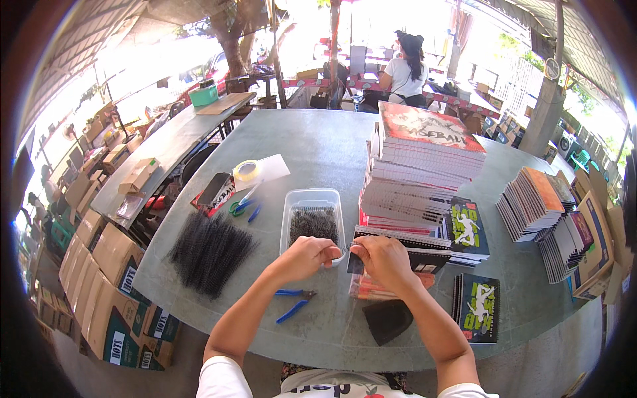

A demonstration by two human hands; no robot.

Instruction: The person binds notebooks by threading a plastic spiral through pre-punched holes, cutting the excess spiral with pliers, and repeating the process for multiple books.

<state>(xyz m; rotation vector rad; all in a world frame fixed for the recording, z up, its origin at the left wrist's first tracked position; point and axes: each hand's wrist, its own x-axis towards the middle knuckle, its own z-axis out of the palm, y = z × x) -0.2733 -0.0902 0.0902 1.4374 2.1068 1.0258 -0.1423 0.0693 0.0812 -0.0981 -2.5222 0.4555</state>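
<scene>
Working over the desk [318, 149], the two hands close together. Left hand [304, 259]: fingers narrow, thumb drawn toward the index at the near right corner of a clear plastic tub [312, 198]; cannot tell whether anything thin is pinched. Right hand [385, 262]: fingertips likewise narrow, just right of the left ones, at the left end of a black punched booklet [426, 259]; what they grip, if anything, is hidden.

Booklet: under and to the right of the right fingers, with orange-red covers [371, 286] nearer the body. Tub: just beyond the left fingers, holding small dark pieces [312, 222], too fine to make out singly. Black spiral coils [211, 255]: heaped well left of the left fingers. Blue-handled pliers [295, 308]: nearer the body than the left fingers, apart from them. Black wedge-shaped item [387, 322]: below the right fingers, beside the right forearm.

Tall stack of books [424, 169]: beyond and right of the right fingers. Tape roll [247, 171]: far side, left of both hands' fingers.
</scene>
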